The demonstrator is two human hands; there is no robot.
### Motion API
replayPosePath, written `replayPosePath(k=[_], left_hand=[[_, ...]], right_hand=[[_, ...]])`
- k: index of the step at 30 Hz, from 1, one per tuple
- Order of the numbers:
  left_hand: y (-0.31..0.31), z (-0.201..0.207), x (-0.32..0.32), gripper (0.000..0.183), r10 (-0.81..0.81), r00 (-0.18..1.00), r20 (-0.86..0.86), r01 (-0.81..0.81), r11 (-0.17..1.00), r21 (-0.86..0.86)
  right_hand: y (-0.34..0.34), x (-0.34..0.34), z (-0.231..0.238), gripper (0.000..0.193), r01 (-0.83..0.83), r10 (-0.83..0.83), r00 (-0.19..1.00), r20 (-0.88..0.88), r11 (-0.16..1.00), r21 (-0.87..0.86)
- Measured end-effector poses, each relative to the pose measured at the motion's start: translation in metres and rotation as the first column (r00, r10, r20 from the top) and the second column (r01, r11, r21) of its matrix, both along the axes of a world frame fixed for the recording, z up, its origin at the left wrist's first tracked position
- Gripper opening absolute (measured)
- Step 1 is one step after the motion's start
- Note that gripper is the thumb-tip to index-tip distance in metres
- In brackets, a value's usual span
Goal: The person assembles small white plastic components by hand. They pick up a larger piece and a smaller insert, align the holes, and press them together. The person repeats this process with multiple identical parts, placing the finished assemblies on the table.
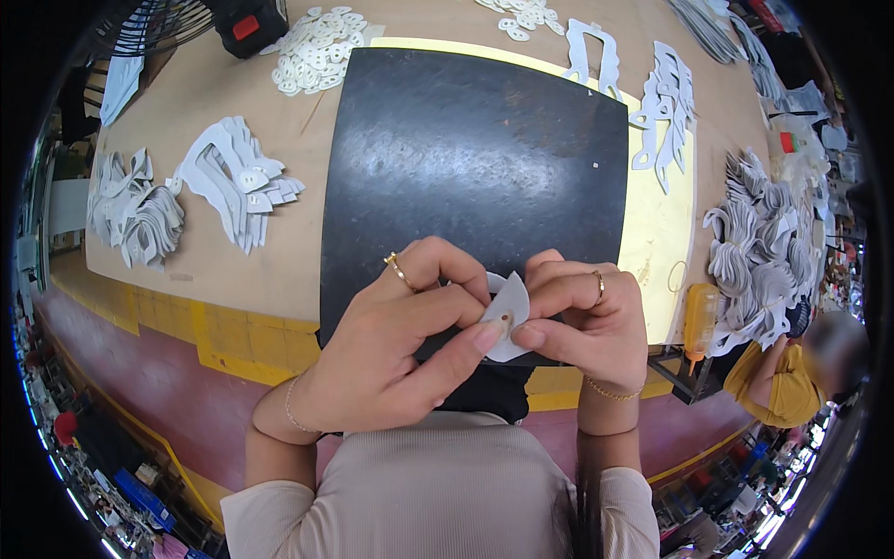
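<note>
Over the near edge of a black mat point(475, 140), both hands pinch one small light-grey cut piece point(509, 296), which looks like thin sheet material. It is bent, with a pointed upper end and a small dark hole near its middle. My left hand point(386, 349) grips its left side between thumb and fingers. From the other side, my right hand point(596, 321) holds it with thumb and curled fingers. Part of the piece is hidden behind the fingers. A pale yellow sheet point(666, 238) lies beneath the mat and sticks out at the right and far edges.
Small white pieces point(321, 47) are heaped at the far left. Stacks of grey cut pieces point(228, 177) lie on the left; wavy pieces point(663, 107) and bundles point(759, 256) lie on the right. A yellow bottle point(700, 317) stands near the right edge. Someone in yellow point(773, 384) is beyond.
</note>
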State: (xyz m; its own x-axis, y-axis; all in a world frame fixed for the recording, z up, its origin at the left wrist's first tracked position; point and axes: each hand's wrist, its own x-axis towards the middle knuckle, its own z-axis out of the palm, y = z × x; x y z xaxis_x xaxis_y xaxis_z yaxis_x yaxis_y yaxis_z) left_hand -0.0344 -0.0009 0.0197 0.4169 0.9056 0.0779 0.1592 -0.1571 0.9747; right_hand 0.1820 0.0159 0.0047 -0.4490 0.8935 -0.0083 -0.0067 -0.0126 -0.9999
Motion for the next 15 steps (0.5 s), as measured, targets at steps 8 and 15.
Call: replayPosePath(k=[8,15], left_hand=[[-0.003,-0.005,0.002,0.003,0.050,0.999,-0.017,-0.049,0.996,0.074],[-0.006,-0.009,0.007,0.004,0.091,0.994,-0.055,-0.083,0.987,0.139]], right_hand=[[-0.003,-0.005,-0.002,0.008,0.059,-0.056,0.998,-0.032,0.995,0.078],[-0.012,-0.011,-0.008,0.006,0.158,-0.155,0.986,-0.055,0.986,0.044]])
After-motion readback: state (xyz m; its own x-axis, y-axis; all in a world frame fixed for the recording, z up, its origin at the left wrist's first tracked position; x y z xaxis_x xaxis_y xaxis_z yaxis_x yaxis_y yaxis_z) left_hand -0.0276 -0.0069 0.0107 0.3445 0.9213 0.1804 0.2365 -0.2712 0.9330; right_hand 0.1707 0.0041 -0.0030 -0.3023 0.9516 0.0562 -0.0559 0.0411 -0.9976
